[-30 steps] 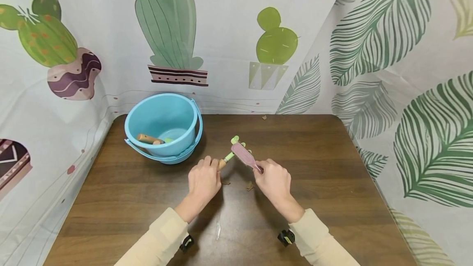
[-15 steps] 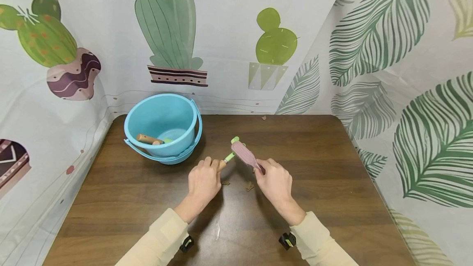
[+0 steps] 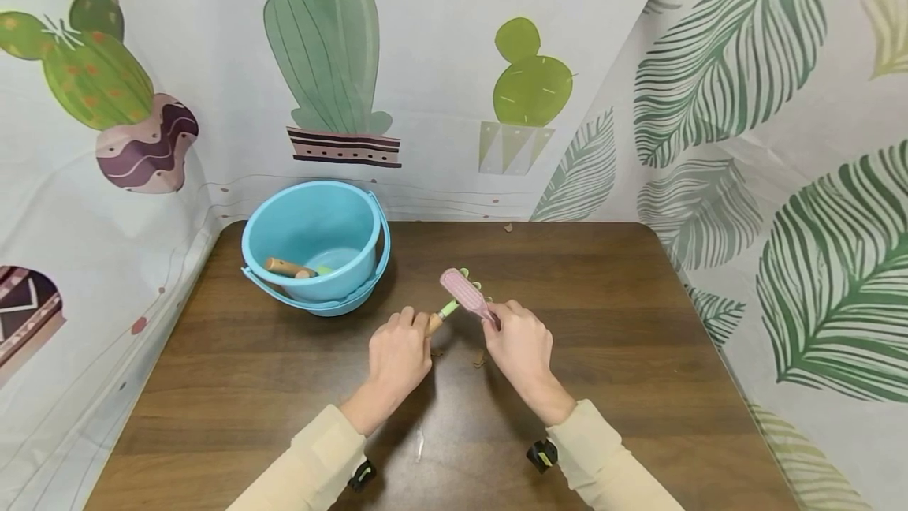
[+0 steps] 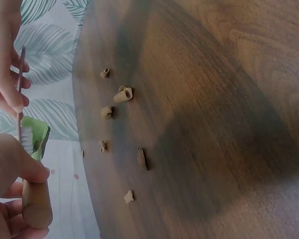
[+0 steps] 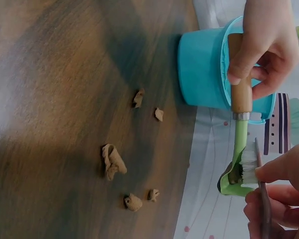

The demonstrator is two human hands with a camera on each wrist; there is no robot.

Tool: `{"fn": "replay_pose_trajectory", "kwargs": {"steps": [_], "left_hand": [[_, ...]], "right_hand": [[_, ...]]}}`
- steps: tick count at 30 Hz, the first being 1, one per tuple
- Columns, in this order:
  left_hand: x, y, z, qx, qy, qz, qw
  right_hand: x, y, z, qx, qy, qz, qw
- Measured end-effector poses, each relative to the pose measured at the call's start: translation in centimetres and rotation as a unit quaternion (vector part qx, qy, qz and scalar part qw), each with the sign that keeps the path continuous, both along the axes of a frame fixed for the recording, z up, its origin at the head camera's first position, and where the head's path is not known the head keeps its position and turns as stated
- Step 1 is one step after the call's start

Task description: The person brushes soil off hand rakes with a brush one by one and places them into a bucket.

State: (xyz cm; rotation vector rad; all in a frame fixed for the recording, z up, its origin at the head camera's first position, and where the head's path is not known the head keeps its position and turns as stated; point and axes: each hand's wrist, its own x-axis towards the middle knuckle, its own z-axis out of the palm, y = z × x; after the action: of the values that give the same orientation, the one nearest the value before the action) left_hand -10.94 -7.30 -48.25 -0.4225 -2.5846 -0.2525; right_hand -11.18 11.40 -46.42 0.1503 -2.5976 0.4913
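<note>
In the head view, my left hand (image 3: 400,349) grips the wooden handle of a small green garden rake (image 3: 450,309). My right hand (image 3: 521,340) pinches the handle of a pink brush (image 3: 464,290), which overlaps the rake's head from above. White bristles (image 5: 249,167) face the rake in the right wrist view and press against the inside of its green head (image 5: 235,189), where dark dirt (image 5: 234,174) clings. From the left wrist view, the brush (image 4: 21,84) appears edge-on beside the rake's green head (image 4: 37,130). Both tools are held above the table.
A light blue bucket (image 3: 376,247) stands at the back left of the wooden table (image 3: 603,298), its handle hanging down. Inside lies a wooden-handled tool (image 3: 287,266). Several curled brown scraps (image 4: 123,94) are scattered under the hands. A printed cloth (image 3: 440,61) hangs behind.
My left hand and the rake have shifted slightly right. The brush has moved a little left along the rake's head and turned slightly, showing its back more fully. The bucket stays put.
</note>
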Motion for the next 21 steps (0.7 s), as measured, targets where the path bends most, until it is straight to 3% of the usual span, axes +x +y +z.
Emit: {"fn": "replay_pose_trajectory", "kwargs": {"steps": [21], "left_hand": [[-0.86, -0.45, 0.11, 0.004, 0.007, 0.005, 1.0000]], "right_hand": [[0.57, 0.72, -0.38, 0.005, 0.022, 0.011, 0.9997]]}}
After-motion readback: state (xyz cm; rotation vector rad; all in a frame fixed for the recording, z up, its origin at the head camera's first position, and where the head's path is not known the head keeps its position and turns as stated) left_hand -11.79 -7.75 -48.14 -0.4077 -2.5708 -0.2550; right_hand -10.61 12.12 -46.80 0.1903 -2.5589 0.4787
